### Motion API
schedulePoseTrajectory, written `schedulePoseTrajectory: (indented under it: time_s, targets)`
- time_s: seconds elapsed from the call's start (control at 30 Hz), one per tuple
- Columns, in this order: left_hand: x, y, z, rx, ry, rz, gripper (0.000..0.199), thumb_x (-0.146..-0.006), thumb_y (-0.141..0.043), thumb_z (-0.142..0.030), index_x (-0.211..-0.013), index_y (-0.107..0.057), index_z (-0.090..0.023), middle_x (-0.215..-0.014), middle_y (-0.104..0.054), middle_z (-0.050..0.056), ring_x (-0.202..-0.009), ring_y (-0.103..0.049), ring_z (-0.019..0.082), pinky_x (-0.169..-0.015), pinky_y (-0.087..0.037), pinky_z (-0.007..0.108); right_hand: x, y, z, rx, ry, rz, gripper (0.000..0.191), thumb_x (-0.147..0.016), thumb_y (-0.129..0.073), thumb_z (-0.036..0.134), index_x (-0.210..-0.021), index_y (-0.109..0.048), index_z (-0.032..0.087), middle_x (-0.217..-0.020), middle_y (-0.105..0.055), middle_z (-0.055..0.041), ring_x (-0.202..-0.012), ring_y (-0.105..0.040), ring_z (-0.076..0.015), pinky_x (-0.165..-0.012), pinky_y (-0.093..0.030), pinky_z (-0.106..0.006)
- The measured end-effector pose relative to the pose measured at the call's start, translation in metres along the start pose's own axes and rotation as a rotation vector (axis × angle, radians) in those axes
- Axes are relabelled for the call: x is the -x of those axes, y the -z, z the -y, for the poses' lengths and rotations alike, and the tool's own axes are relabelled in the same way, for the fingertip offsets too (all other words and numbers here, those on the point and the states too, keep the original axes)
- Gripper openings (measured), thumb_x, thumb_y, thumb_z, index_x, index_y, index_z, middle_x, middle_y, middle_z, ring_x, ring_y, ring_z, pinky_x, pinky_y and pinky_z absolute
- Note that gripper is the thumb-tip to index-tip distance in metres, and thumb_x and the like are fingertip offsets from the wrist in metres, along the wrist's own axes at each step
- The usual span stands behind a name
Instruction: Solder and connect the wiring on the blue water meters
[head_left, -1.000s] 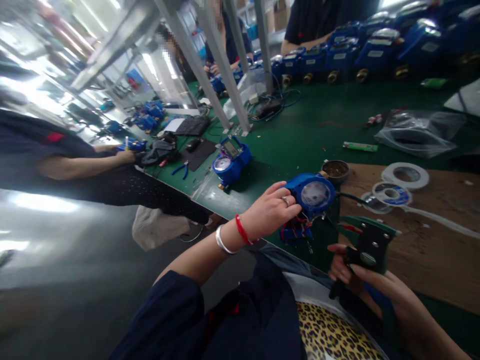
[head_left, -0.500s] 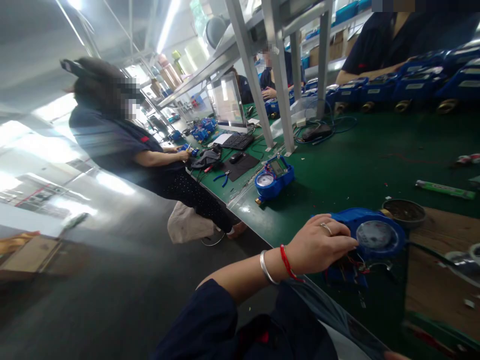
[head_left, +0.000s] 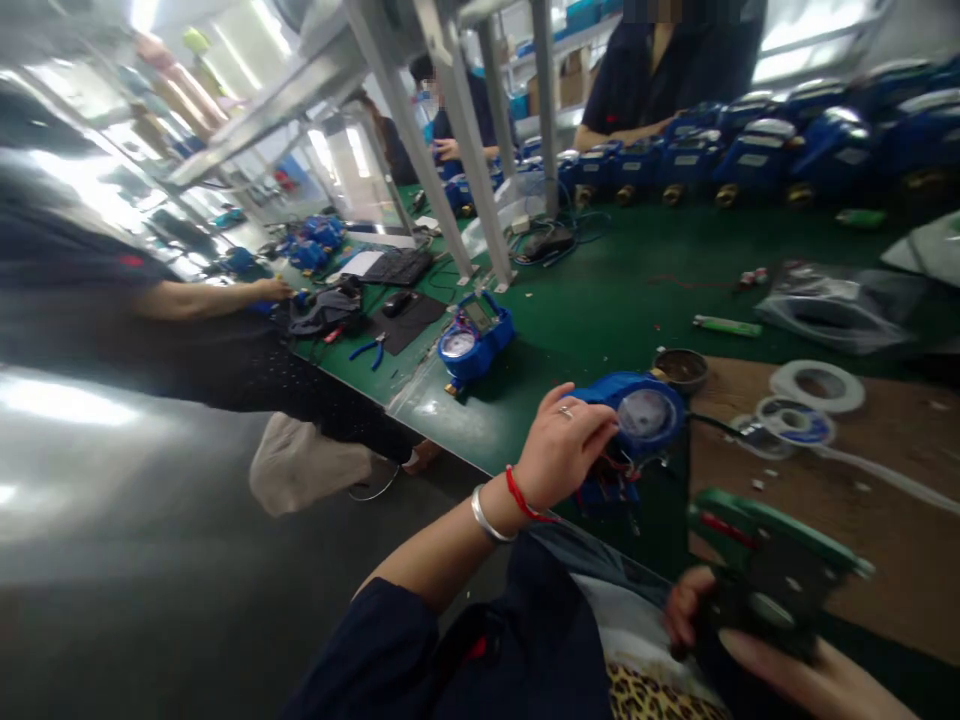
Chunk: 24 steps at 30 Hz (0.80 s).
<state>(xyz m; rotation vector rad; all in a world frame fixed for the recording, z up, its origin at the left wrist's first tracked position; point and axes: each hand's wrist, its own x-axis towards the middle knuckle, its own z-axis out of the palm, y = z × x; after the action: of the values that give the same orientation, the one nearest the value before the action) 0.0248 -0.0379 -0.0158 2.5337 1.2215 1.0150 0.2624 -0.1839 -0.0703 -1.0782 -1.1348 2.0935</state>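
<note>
The near meter (head_left: 615, 388) is blue with a greyish-white dial (head_left: 643, 414); the meter (head_left: 487, 350) farther left is blue too. Green, black and a streak of red mark the tool (head_left: 776, 565) at near right. The desk (head_left: 600, 330) is dark green, the board (head_left: 907, 420) brown, the tape roll (head_left: 852, 390) white. Beside a navy sleeve (head_left: 375, 640), yellow-and-black leopard print patterns the cloth (head_left: 652, 695); the bracelet (head_left: 517, 495) is red, the bangle (head_left: 482, 515) silver.

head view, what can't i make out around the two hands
Head view: what the left hand pinches, if anything: hidden by the hand itself.
Head view: dial markings: too small and blurred.
Head view: badge lettering on the green-and-black tool: blurred.
Head view: the tool's lower part: partly covered by the right hand.
</note>
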Motion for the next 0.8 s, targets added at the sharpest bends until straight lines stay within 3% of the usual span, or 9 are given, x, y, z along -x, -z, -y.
schedulePoseTrajectory:
  time_s: [0.1, 0.2, 0.43, 0.6, 0.8]
  targets:
    - [0.000, -0.005, -0.001, 0.031, 0.006, -0.049, 0.012, -0.095, -0.053, -0.023, -0.090, -0.064, -0.020, -0.084, -0.069, -0.002, -0.082, -0.062, 0.011, -0.113, -0.032, 0.040, -0.011, -0.026, 0.045, -0.136, 0.124, 0.023, 0.027, -0.090, -0.051, 0.047, -0.095, -0.062, 0.024, -0.089, -0.060, -0.0088, -0.091, -0.057, -0.0255, -0.089, -0.041, -0.047]
    - [-0.001, -0.007, -0.003, 0.025, 0.025, -0.063, 0.012, -0.094, -0.053, -0.021, -0.089, -0.063, -0.020, -0.083, -0.069, -0.002, -0.083, -0.062, 0.012, -0.112, -0.033, 0.042, -0.030, -0.045, 0.070, -0.286, 0.133, 0.026, 0.027, -0.091, -0.051, 0.043, -0.093, -0.060, 0.018, -0.083, -0.057, -0.0063, -0.085, -0.056, -0.0218, -0.085, -0.042, -0.041]
    - [0.003, -0.007, -0.008, 0.038, 0.058, -0.067, 0.010, -0.093, -0.052, -0.017, -0.096, -0.061, -0.022, -0.090, -0.069, -0.002, -0.089, -0.062, 0.013, -0.113, -0.031, 0.044, -0.047, -0.057, 0.069, -0.425, 0.026, -0.070, 0.031, -0.087, -0.056, 0.045, -0.086, -0.059, 0.015, -0.074, -0.056, -0.0037, -0.075, -0.054, -0.0180, -0.079, -0.042, -0.036]
    - [0.007, -0.008, -0.004, 0.102, 0.070, -0.040, 0.041, -0.095, -0.048, -0.015, -0.134, -0.042, -0.023, -0.092, -0.069, -0.003, -0.094, -0.060, 0.014, -0.114, -0.029, 0.047, -0.054, -0.059, 0.073, -0.424, -0.030, -0.127, 0.033, -0.085, -0.059, 0.047, -0.083, -0.057, 0.015, -0.070, -0.056, -0.0025, -0.069, -0.055, -0.0165, -0.073, -0.042, -0.033]
    - [0.008, -0.007, 0.000, 0.108, 0.014, -0.028, 0.049, -0.095, -0.043, -0.013, -0.142, -0.034, -0.024, -0.096, -0.069, -0.002, -0.098, -0.059, 0.014, -0.115, -0.028, 0.046, -0.058, -0.059, 0.073, -0.408, -0.056, -0.156, 0.035, -0.084, -0.060, 0.049, -0.080, -0.057, 0.014, -0.066, -0.056, -0.0017, -0.066, -0.054, -0.0152, -0.070, -0.042, -0.032]
